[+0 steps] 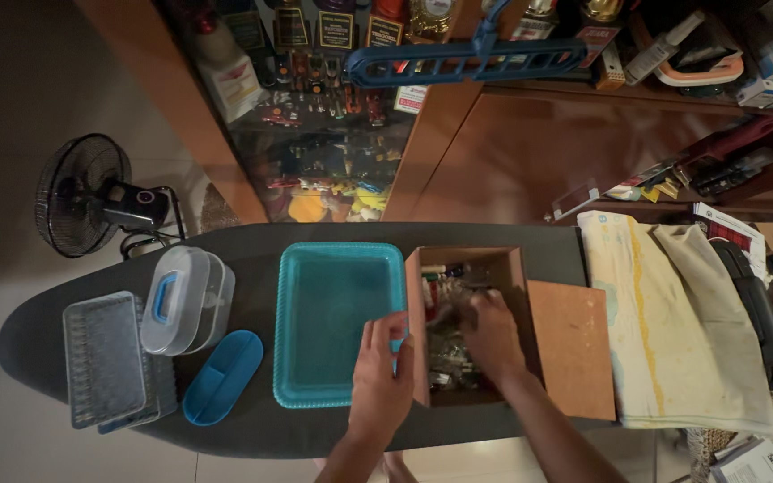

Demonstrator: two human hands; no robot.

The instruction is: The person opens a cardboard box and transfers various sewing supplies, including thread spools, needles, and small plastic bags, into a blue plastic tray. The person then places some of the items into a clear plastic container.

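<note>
Wooden box (424, 295), centre of frame on the dark ironing board (38, 340), looks stiff and fairly heavy with small metal clutter inside; we judge its side walls the best hold. Our left hand (381, 376) clamps the box's left wall beside the teal tray (315, 358). Our right hand (491, 335) reaches inside among the bits; finger closure we cannot tell.

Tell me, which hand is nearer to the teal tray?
The left hand: it rests at the right edge of the teal tray. The right hand is farther away, inside the wooden box.
</note>
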